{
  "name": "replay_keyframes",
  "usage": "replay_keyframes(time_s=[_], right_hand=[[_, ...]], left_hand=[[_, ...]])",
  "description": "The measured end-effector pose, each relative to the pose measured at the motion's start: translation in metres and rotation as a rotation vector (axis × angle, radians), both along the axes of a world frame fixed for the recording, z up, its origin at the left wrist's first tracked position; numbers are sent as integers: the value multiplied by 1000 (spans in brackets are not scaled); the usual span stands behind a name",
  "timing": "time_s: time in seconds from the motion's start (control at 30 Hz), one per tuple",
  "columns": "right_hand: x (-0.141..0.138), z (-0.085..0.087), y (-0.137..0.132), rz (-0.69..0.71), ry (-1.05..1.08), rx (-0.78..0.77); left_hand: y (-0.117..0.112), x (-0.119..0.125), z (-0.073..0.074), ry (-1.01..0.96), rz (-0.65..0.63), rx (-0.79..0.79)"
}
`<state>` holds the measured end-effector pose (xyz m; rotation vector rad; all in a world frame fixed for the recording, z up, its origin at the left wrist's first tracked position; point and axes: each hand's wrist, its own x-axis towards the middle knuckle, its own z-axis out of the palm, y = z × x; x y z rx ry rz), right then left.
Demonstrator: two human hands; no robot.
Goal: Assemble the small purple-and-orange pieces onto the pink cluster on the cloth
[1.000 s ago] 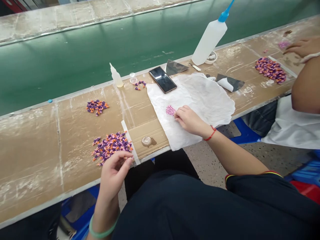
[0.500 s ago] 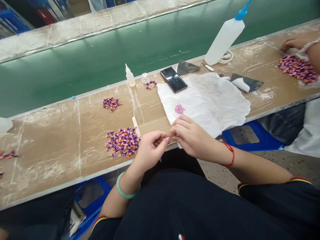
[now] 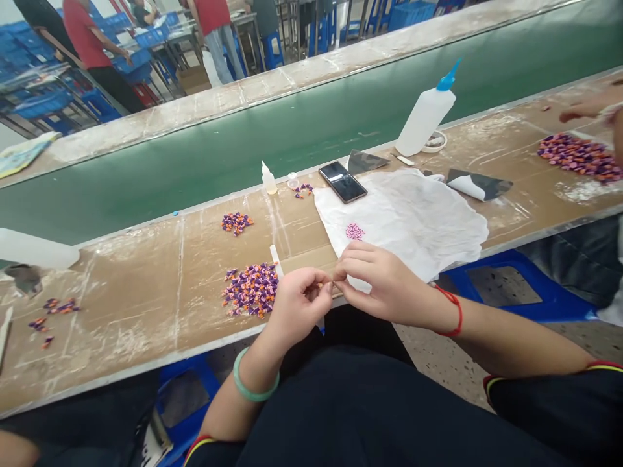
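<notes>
My left hand [image 3: 296, 305] and my right hand [image 3: 377, 282] meet fingertip to fingertip at the near edge of the bench. Both pinch one tiny piece between them; a speck of orange shows there, too small to name. A pile of small purple-and-orange pieces [image 3: 252, 290] lies just left of my left hand. A little heap of pink beads [image 3: 355, 231] rests on crumpled white paper [image 3: 418, 217] just beyond my right hand. A white strip [image 3: 275, 254] lies beside the pile.
A phone [image 3: 342, 181], a small glue bottle [image 3: 268, 179] and a big squeeze bottle with a blue tip [image 3: 427, 111] stand at the back edge by the green belt [image 3: 195, 155]. A co-worker's hand [image 3: 584, 107] reaches over another purple pile [image 3: 577, 155] at right. People stand far behind.
My right hand left the pink beads and my left hand left the purple pile; they came together at the bench edge. The view has tilted up, showing the room behind.
</notes>
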<state>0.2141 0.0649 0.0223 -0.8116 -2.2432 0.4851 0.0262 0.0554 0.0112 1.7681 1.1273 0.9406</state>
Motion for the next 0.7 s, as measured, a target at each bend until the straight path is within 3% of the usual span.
replay_keyframes(time_s=[0.23,0.47,0.57,0.63,0.7], right_hand=[[4,1,1,39,-110,139],[5,7,2,92,-155,472],[5,10,1,131,-176,609],[4,10,0,103,-95,531],[2,10,-3,44,55,273]], left_hand=[[-4,0,4,119,-51,49],[-1,-4,8,-250,-131,-443],[-1,-5,7,-334,-135,-533],[-3,-5,9,-348,-101,-500],[-7,-4,12,-298,-36,-383]])
